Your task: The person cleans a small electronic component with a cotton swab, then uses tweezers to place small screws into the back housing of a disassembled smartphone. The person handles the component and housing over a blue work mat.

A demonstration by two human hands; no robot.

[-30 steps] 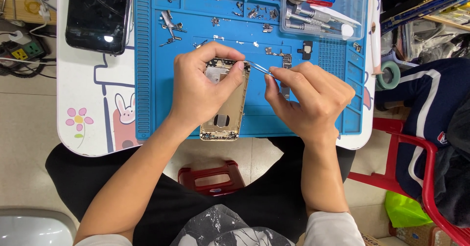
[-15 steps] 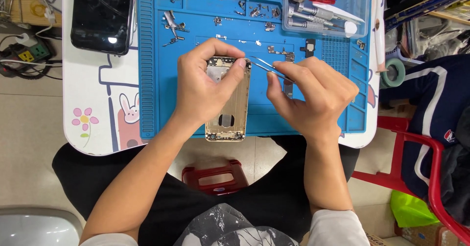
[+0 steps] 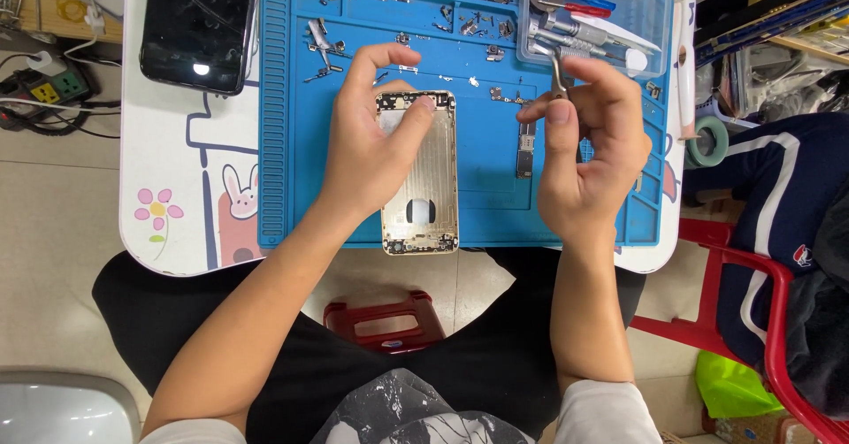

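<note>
An opened gold phone housing [image 3: 426, 183] lies on the blue repair mat [image 3: 478, 196], inner side up. My left hand [image 3: 371, 139] rests on its upper left part, thumb and fingers spread around the top edge. My right hand [image 3: 588, 143] is raised to the right of the housing and pinches metal tweezers [image 3: 557, 77] between thumb and fingers. A small dark circuit board [image 3: 525, 148] lies on the mat just left of that hand.
Loose screws and small metal parts [image 3: 323, 42] are scattered over the mat's top. A clear tray of screwdrivers [image 3: 601, 6] sits at top right. A black phone screen [image 3: 199, 24] lies on the white table at left. A red chair [image 3: 752, 294] stands right.
My right hand has lifted the tweezers away from the housing's top and moved right and up. My left hand stays on the housing.
</note>
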